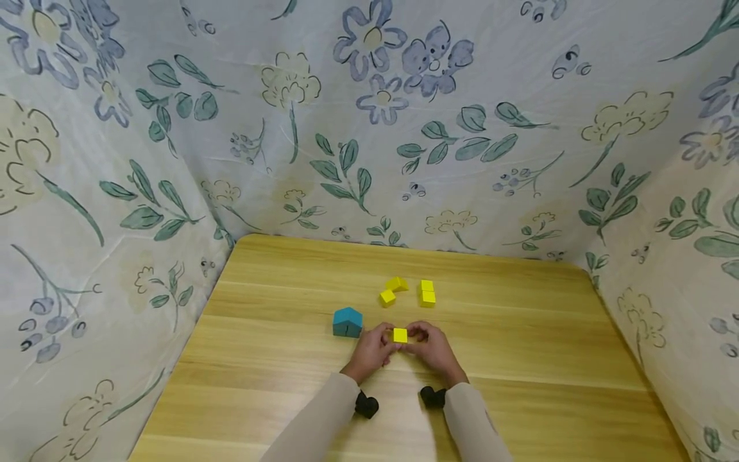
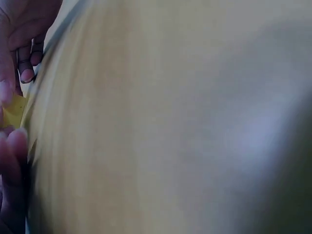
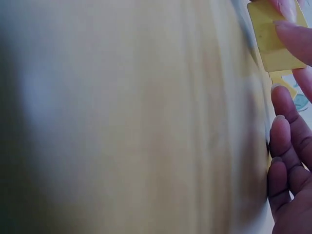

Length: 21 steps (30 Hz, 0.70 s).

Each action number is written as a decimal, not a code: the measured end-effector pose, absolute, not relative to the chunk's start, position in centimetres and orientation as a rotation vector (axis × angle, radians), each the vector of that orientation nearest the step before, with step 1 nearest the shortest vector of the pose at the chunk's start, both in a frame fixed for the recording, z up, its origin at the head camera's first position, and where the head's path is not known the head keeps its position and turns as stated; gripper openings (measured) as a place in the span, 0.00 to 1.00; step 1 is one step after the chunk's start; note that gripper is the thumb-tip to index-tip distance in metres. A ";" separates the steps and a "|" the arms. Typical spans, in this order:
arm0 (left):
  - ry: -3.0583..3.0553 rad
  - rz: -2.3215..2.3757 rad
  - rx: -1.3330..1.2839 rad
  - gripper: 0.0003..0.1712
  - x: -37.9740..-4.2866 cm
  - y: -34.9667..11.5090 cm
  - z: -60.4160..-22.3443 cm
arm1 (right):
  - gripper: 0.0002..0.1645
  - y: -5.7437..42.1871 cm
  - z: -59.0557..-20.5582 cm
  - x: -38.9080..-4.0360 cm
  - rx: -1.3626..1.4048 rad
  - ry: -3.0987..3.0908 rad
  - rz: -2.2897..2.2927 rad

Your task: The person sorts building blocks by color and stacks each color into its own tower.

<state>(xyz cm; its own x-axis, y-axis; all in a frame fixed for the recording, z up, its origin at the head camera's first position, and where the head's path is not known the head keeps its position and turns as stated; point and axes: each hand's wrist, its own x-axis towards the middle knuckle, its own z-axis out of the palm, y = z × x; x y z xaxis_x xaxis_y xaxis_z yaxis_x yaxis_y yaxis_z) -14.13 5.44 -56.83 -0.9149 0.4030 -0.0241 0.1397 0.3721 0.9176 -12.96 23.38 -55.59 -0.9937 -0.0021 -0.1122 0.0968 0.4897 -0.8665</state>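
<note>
In the head view a small yellow block (image 1: 400,335) is held up between both hands over the wooden table. My left hand (image 1: 371,351) pinches it from the left with thumb and fingers. From the other side my right hand (image 1: 434,350) grips it with thumb and forefinger. The right wrist view shows flat faces of this yellow block (image 3: 273,41) with fingertips on it, while the other fingers (image 3: 280,136) of the right hand are loosely bent. A blue house-shaped block (image 1: 348,322) stands just left of the left hand.
Beyond the hands lie a tilted yellow cube (image 1: 387,298), a yellow arch-like piece (image 1: 397,283) and two yellow blocks (image 1: 427,298) set together. Black wrist devices (image 1: 367,405) sit under the sleeves. Floral cloth (image 1: 340,186) surrounds the wooden table (image 1: 277,385) at the back and sides.
</note>
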 end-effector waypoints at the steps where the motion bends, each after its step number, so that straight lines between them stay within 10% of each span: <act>1: 2.416 1.534 0.515 0.22 -14.0 5.3 -56.8 | 0.18 23.3 -55.5 -12.8 0.089 2.620 -1.535; 21: 2.539 1.350 0.584 0.22 -14.2 4.1 -56.8 | 0.18 22.5 -55.6 -12.2 0.056 2.708 -1.495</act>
<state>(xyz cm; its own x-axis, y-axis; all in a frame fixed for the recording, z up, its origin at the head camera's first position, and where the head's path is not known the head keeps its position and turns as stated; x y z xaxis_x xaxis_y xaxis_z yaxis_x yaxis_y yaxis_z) -14.18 4.13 -56.75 -0.9003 0.4353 0.0036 0.2464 0.5027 0.8286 -12.24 22.54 -55.57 -0.9982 0.0087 -0.0593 0.0548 0.5327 -0.8445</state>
